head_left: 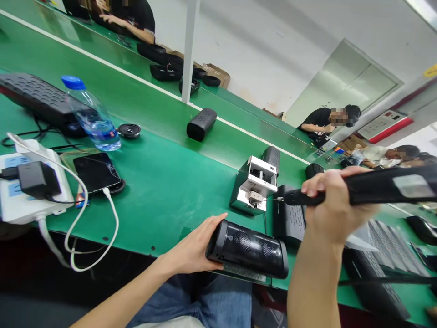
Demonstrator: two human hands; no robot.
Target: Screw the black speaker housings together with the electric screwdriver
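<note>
My left hand (196,246) grips one end of a black cylindrical speaker housing (249,248), held level at the near edge of the green table (164,182). My right hand (332,205) is closed around a black electric screwdriver (368,189) held sideways. Its thin bit points left and touches the small silver screw feeder box (254,184) standing on the table beyond the speaker.
A water bottle (92,114), a phone (96,173) on charge, a white power strip (27,187) with cables and a long black speaker (37,98) lie at left. Black speaker housings (201,123) lie on the belt. Black grilles (392,248) sit at right. Other people work behind.
</note>
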